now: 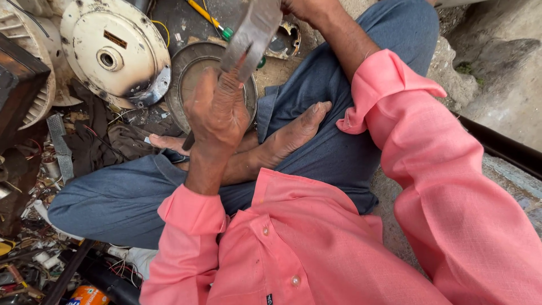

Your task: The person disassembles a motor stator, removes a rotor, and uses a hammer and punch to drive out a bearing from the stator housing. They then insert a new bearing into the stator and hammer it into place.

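I sit cross-legged in a pink shirt and blue trousers. My left hand [217, 110] is raised in front of me with its fingers closed on the lower end of a flat grey metal piece [251, 34]. That piece slants up toward the top edge. My right hand [293, 5] is at the very top of the view, mostly cut off, at the piece's upper end; whether it grips the piece I cannot tell. My bare feet [288, 135] lie crossed below the hands.
A round metal plate [192, 68] lies on the ground behind my left hand. A cream round fan housing [113, 53] sits at top left, a yellow-handled screwdriver [206, 17] beyond it. Wires and scrap [34, 254] crowd the left; a stone ledge [497, 73] is at right.
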